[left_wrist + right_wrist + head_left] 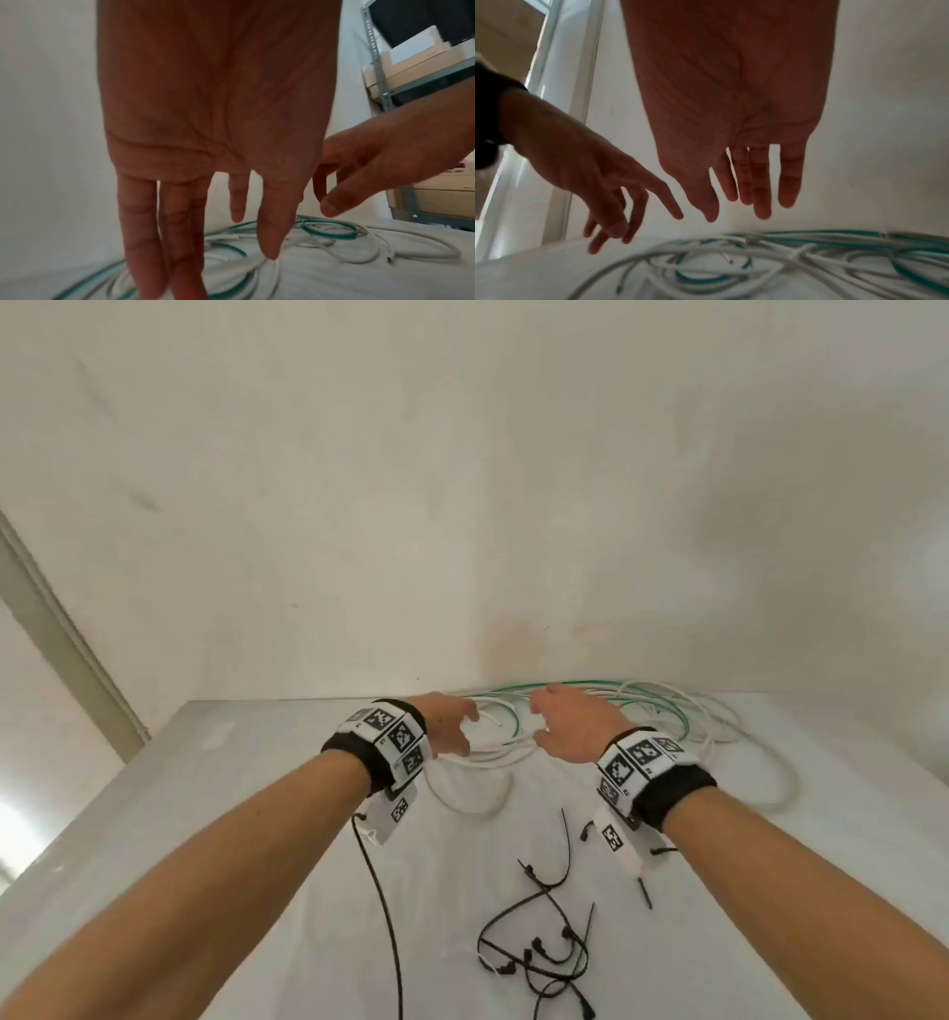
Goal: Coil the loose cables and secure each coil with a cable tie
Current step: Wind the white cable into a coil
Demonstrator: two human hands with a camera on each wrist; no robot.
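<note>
A tangle of loose white cables (729, 737) and a green cable (518, 711) lies at the far side of the white table (205, 839), against the wall. My left hand (452, 726) hovers over the tangle's near left part, fingers straight and holding nothing (195, 233). My right hand (565, 726) hovers just to its right, fingers also extended and empty (752, 192). The white cables (706, 263) and the green cable (821, 235) spread below both palms. Several black cable ties (544, 947) lie loose on the table nearer to me.
A plain wall (462, 505) stands right behind the cables. A black cord (382, 911) hangs from my left wrist device across the table. Metal shelving with cardboard boxes (416, 67) stands off to the right; a white door frame (577, 101) is to the left.
</note>
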